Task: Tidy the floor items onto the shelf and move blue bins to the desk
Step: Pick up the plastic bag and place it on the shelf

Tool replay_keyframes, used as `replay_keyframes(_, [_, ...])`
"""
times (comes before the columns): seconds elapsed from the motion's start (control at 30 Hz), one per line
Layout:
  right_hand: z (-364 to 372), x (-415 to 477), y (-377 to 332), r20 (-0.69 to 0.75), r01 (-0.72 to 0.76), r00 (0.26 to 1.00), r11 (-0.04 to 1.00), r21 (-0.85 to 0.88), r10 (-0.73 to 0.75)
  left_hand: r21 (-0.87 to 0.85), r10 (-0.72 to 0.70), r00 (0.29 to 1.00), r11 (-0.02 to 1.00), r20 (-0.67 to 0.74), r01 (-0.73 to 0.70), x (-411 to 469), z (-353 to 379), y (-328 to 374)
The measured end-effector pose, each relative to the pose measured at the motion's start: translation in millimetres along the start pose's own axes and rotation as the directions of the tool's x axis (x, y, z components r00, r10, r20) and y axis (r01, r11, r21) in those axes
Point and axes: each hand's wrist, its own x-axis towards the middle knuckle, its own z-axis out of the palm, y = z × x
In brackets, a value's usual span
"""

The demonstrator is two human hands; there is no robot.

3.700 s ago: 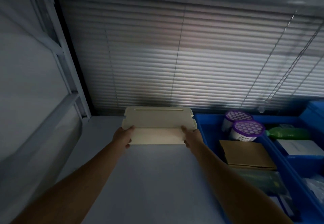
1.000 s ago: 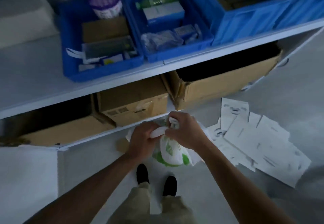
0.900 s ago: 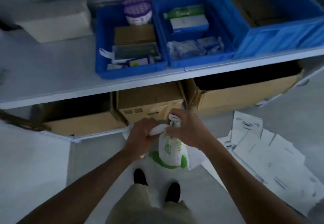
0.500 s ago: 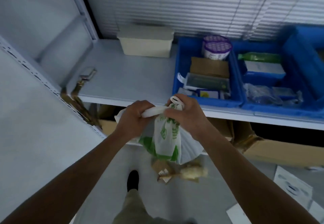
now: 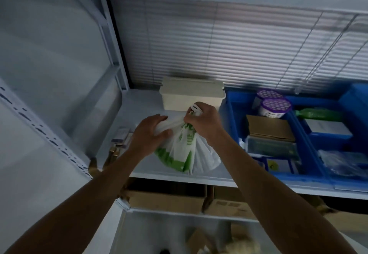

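Note:
A white plastic bag with green print (image 5: 186, 150) sits on the white shelf (image 5: 139, 110), near its front edge. My right hand (image 5: 203, 120) grips the bag's knotted top. My left hand (image 5: 149, 134) holds the bag's left side. Behind the bag stands a cream lidded box (image 5: 191, 94). To the right, a blue bin (image 5: 235, 118) holds purple-lidded tubs (image 5: 275, 107), a brown box and packets. A second blue bin (image 5: 306, 134) beside it holds a green bottle (image 5: 316, 113) and a white box.
Window blinds (image 5: 239, 44) close the back of the shelf. Small items (image 5: 121, 136) lie on the shelf at the left. Cardboard boxes (image 5: 165, 200) fill the lower shelf. Crumpled paper and cardboard (image 5: 235, 241) lie on the floor below.
I have lifted the bag from the floor up onto the shelf, in front of the cream box. Both hands stayed on the bag.

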Motion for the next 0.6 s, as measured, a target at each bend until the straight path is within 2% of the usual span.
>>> replay_keyframes(0.1, [15,27,13,0.005,-0.039,0.999,0.996,-0.080,0.039,0.006,-0.075,0.994,0.997,0.084,0.075,23,21,-18])
replay_keyframes(0.27, [18,53,66,-0.024,-0.211,0.977,0.969,-0.126,0.210,0.190,-0.079,0.961,0.981,0.264,0.029,48,58,-60])
replay_keyframes(0.33, [11,56,83,-0.005,-0.170,0.985,0.965,-0.198,0.173,0.194,-0.069,0.960,0.981,0.271,0.016,50,67,-70])
replay_keyframes(0.4, [2,53,97,0.020,-0.082,0.995,0.908,-0.410,0.099,0.132,-0.081,0.968,0.990,0.239,0.051,48,73,-76])
replay_keyframes(0.43, [-1,50,108,0.017,-0.061,0.996,0.846,-0.529,0.083,0.098,-0.091,0.976,0.993,0.199,0.072,44,74,-76])
replay_keyframes(0.5, [-6,38,129,0.031,-0.092,0.988,0.739,-0.668,0.152,0.038,-0.140,0.982,0.990,0.127,0.136,35,70,-68])
replay_keyframes(0.6, [-4,14,160,0.174,-0.075,0.950,0.732,-0.677,0.258,0.004,-0.342,0.929,0.939,0.140,0.345,20,69,-67])
